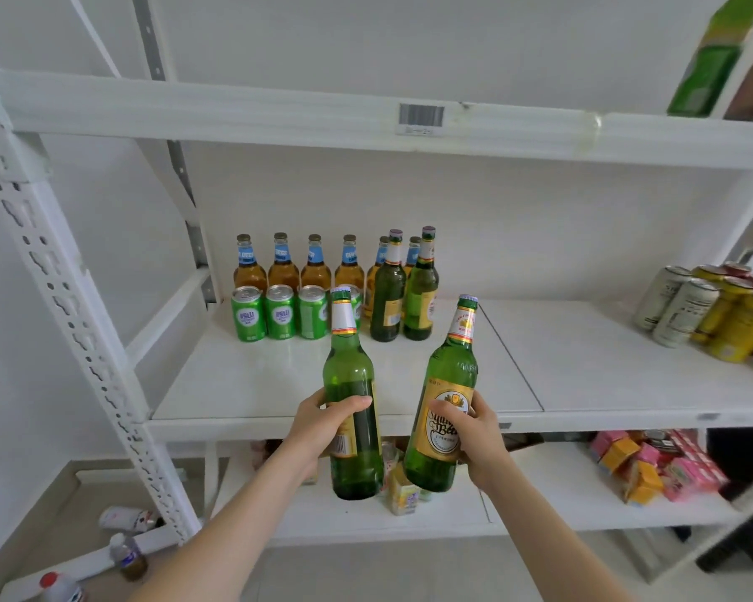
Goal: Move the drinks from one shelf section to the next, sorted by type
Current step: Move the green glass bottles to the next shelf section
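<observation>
**Now: two green bottles in hand, bound for the sorted group**

You hold one tall green bottle in each hand, both in front of the middle shelf (pixel 279 384) and neither set down yet. Your left hand (pixel 322 427) wraps round the body of the left bottle (pixel 351 380), thumb across the front. Your right hand (pixel 479 441) grips the right bottle (pixel 446 384) at its gold label, and that bottle leans a little to the right. The hands are apart, and the bottles look close but not touching.

On the left section of the shelf the sorting is already under way. Amber bottles with blue labels (pixel 283 267) stand along the back, and green cans (pixel 279 317) sit in a row in front of them. Two matching green bottles (pixel 403 293) stand side by side just to their right. Silver cans (pixel 679 306) and yellow cans (pixel 735 323) wait on the far right section, well apart from this group.

This looks like the placing step for the green bottles. Your next move would be to carry both over the shelf edge and stand them beside or in front of the matching pair. The bare shelf in front of that pair looks like the easiest spot. Straighten the tilted bottle before it touches down. Set them down one at a time if the gap feels tight, so you do not knock the standing bottles or the nearest can.
</observation>
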A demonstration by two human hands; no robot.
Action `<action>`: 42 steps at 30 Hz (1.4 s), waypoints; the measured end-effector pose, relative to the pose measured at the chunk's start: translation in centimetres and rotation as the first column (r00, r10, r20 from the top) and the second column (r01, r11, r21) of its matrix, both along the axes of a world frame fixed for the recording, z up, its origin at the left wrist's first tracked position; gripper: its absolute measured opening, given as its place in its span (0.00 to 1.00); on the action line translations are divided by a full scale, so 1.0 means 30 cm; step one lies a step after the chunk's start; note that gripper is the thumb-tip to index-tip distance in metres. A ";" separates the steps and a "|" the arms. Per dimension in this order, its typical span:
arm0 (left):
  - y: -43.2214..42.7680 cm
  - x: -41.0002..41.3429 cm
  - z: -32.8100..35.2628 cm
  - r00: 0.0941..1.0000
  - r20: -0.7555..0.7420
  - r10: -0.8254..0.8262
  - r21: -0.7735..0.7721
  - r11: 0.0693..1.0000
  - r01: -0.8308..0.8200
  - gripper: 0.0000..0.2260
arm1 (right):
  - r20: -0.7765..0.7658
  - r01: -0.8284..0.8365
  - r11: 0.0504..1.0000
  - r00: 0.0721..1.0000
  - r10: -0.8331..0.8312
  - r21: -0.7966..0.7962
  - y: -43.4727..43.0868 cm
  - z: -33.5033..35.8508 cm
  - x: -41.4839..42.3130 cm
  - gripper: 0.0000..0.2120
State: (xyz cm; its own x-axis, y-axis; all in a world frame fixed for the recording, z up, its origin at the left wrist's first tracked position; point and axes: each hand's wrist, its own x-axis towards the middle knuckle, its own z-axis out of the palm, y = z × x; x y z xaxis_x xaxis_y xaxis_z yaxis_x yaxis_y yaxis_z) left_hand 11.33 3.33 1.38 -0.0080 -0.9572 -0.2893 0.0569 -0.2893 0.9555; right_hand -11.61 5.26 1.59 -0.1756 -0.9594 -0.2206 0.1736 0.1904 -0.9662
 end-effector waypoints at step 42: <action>-0.310 -1.617 -0.004 0.965 0.108 -0.239 0.006 0.971 0.240 0.25 | -0.099 0.066 0.997 0.993 -0.069 -0.034 -0.270 0.010 -1.560 0.20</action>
